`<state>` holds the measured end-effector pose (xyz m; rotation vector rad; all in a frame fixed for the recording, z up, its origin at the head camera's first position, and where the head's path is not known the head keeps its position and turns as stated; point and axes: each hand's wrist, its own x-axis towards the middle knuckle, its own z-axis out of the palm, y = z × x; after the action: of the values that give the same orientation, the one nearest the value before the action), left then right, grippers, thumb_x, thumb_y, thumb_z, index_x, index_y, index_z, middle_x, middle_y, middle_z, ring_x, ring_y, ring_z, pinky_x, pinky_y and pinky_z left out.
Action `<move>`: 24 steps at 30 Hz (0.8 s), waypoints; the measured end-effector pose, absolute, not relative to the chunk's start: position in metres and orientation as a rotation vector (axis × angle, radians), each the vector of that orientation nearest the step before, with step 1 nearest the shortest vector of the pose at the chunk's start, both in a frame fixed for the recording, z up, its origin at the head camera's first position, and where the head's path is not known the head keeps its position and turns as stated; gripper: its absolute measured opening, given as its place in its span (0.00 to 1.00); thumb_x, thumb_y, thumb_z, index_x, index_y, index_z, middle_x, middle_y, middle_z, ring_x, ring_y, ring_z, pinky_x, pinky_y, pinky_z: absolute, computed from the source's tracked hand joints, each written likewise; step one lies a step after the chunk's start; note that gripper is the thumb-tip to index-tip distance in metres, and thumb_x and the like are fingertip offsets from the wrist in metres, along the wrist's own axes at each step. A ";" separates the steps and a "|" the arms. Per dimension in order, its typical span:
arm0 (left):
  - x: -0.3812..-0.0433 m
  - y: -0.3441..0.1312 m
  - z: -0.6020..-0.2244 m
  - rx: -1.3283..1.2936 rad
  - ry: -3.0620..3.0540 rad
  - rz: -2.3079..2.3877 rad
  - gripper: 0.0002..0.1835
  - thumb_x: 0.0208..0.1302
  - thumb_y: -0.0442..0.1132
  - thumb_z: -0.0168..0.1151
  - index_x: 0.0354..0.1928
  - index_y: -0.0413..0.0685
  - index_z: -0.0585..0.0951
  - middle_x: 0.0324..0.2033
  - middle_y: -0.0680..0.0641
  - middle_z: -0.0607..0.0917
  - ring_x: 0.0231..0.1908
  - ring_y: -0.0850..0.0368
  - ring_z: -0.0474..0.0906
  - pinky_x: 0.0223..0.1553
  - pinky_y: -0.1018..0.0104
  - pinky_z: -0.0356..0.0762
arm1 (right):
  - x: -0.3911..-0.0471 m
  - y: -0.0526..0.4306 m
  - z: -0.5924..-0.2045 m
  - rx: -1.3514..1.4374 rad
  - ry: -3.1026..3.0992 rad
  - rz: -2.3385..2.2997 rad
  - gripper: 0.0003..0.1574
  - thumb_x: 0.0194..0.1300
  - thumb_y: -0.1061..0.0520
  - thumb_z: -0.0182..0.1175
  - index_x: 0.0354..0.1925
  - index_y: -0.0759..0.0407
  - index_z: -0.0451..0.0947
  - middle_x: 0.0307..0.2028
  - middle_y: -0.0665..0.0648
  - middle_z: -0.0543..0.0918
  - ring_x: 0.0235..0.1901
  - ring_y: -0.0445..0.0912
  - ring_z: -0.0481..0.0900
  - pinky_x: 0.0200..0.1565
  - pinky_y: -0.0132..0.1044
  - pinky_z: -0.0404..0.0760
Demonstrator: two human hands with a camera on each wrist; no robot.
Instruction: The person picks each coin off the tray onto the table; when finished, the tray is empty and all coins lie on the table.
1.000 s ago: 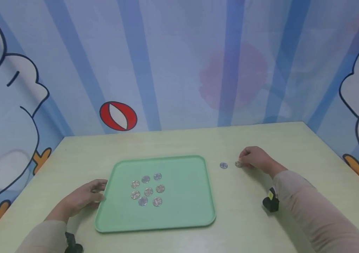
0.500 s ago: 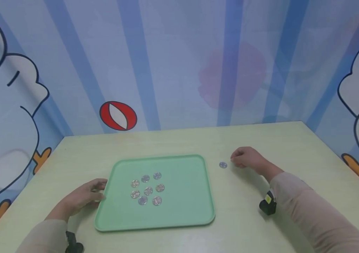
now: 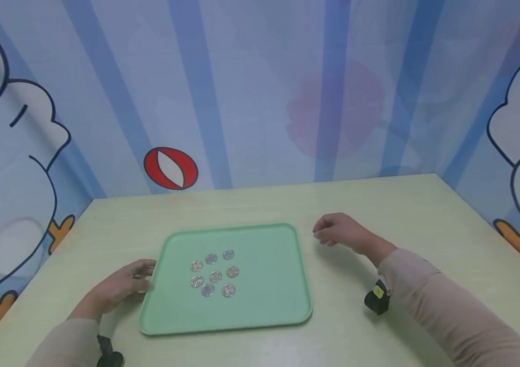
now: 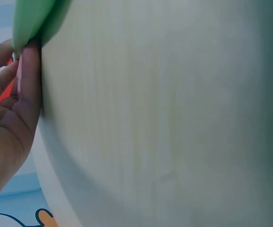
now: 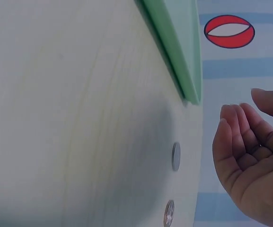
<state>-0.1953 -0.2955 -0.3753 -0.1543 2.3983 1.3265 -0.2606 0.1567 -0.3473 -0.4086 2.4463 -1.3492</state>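
A light green tray (image 3: 269, 280) lies on the table with several silver coins (image 3: 215, 277) grouped left of its middle. My left hand (image 3: 119, 288) rests at the tray's left edge; index finger and thumb touch the rim, a gap between them. In the left wrist view, the fingertips (image 4: 28, 49) meet the green edge. My right hand (image 3: 342, 233) hovers right of the tray, fingers loosely bent, thumb apart, holding nothing. Two loose coins stay on the table, one coin (image 5: 175, 156) and another coin (image 5: 169, 213), both hidden beneath the right hand in the head view.
The pale wooden table (image 3: 250, 204) ends at a blue striped backdrop (image 3: 260, 102) printed with cartoon shapes and a red-and-white ball (image 3: 170, 168). Black wrist cameras hang under both sleeves, the right camera (image 3: 377, 298) close above the tabletop.
My right hand has moved left, from the farther loose coin across to the one nearer the tray, covering both in the head view. The left hand and tray stay put.
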 end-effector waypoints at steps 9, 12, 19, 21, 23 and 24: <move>-0.197 -0.295 -0.373 -0.153 2.414 1.300 0.34 0.50 0.30 0.54 0.60 0.33 0.54 0.55 0.30 0.60 0.52 0.37 0.62 0.44 0.54 0.72 | -0.257 0.135 -0.342 -0.459 2.443 -1.357 0.15 0.57 0.59 0.52 0.41 0.69 0.71 0.36 0.59 0.76 0.35 0.48 0.75 0.36 0.38 0.77; -0.197 -0.295 -0.373 -0.155 2.419 1.295 0.34 0.50 0.30 0.54 0.60 0.33 0.54 0.56 0.30 0.60 0.52 0.37 0.62 0.45 0.54 0.72 | -0.256 0.126 -0.341 -0.472 2.427 -1.371 0.14 0.57 0.60 0.52 0.40 0.69 0.71 0.35 0.59 0.76 0.34 0.47 0.75 0.35 0.38 0.77; -0.197 -0.295 -0.375 -0.163 2.417 1.295 0.33 0.50 0.30 0.53 0.60 0.34 0.55 0.55 0.31 0.61 0.51 0.38 0.64 0.44 0.54 0.72 | -0.254 0.107 -0.340 -0.516 2.367 -1.414 0.15 0.57 0.60 0.52 0.40 0.70 0.71 0.36 0.62 0.76 0.33 0.47 0.75 0.35 0.38 0.77; -0.197 -0.295 -0.376 -0.166 2.418 1.295 0.33 0.50 0.30 0.53 0.60 0.34 0.55 0.55 0.31 0.61 0.50 0.39 0.64 0.44 0.54 0.72 | -0.253 0.101 -0.340 -0.510 2.351 -1.429 0.15 0.57 0.60 0.52 0.40 0.69 0.71 0.36 0.60 0.76 0.33 0.46 0.75 0.36 0.38 0.77; -0.197 -0.295 -0.377 -0.168 2.418 1.296 0.33 0.50 0.30 0.53 0.60 0.34 0.55 0.55 0.31 0.61 0.50 0.39 0.64 0.44 0.54 0.73 | -0.253 0.095 -0.341 -0.522 2.338 -1.435 0.15 0.57 0.60 0.52 0.41 0.69 0.71 0.35 0.59 0.77 0.34 0.46 0.76 0.36 0.38 0.77; -0.197 -0.295 -0.377 -0.169 2.418 1.300 0.33 0.50 0.30 0.53 0.60 0.34 0.55 0.55 0.31 0.61 0.50 0.39 0.64 0.44 0.54 0.73 | -0.253 0.093 -0.341 -0.526 2.331 -1.439 0.15 0.57 0.60 0.52 0.41 0.69 0.71 0.35 0.58 0.76 0.34 0.46 0.76 0.36 0.38 0.77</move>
<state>-0.1966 -0.2950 -0.3769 -0.1694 2.4177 1.2996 -0.2527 0.0928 -0.3412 -0.5258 2.3313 -1.4389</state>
